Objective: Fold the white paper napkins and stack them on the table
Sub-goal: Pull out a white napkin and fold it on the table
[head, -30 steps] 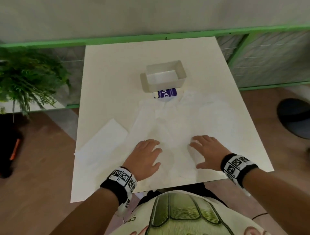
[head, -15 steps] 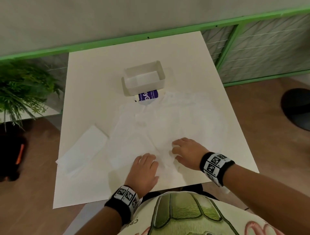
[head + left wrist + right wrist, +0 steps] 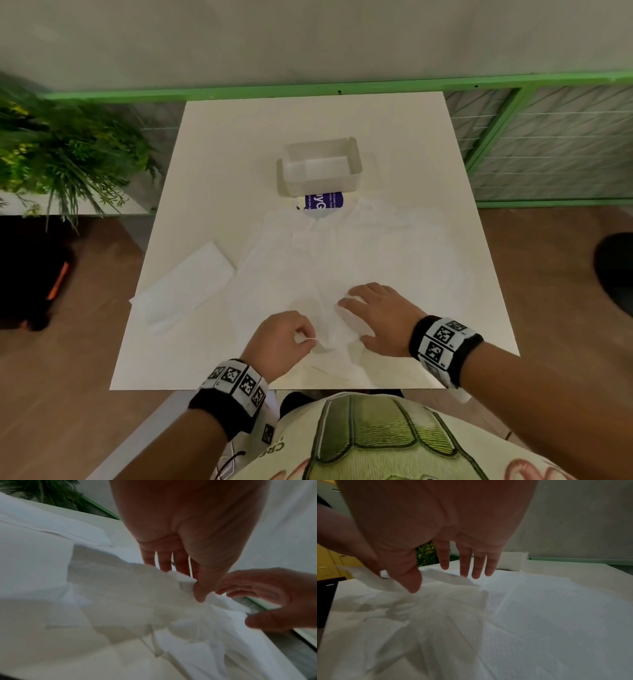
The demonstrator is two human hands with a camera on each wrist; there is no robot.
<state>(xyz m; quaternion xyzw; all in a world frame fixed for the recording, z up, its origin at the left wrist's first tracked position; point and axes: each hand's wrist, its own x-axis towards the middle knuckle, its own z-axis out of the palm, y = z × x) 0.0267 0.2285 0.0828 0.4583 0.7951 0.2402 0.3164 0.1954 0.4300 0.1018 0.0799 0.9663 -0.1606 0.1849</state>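
Several loose white napkins (image 3: 342, 260) lie spread and overlapping across the middle of the white table (image 3: 239, 130). A folded stack of napkins (image 3: 185, 284) sits at the table's left edge. My left hand (image 3: 306, 337) pinches the raised edge of one crumpled napkin (image 3: 137, 588) between thumb and fingers near the front edge. My right hand (image 3: 352, 301) lies just to its right with straight fingers (image 3: 465, 566) over the same napkin (image 3: 436, 601), holding nothing. In the left wrist view the right hand (image 3: 265, 599) is spread beside the pinch (image 3: 197, 586).
A white open box (image 3: 320, 168) stands mid-table with a purple-labelled packet (image 3: 320, 204) in front of it. A potted plant (image 3: 61, 150) is at the left, a green rail (image 3: 308, 90) behind the table, dark objects on the floor at both sides.
My left hand went from lying flat on the napkins to pinching one napkin's edge and lifting it. My right hand slid left toward it. The head camera shifted.
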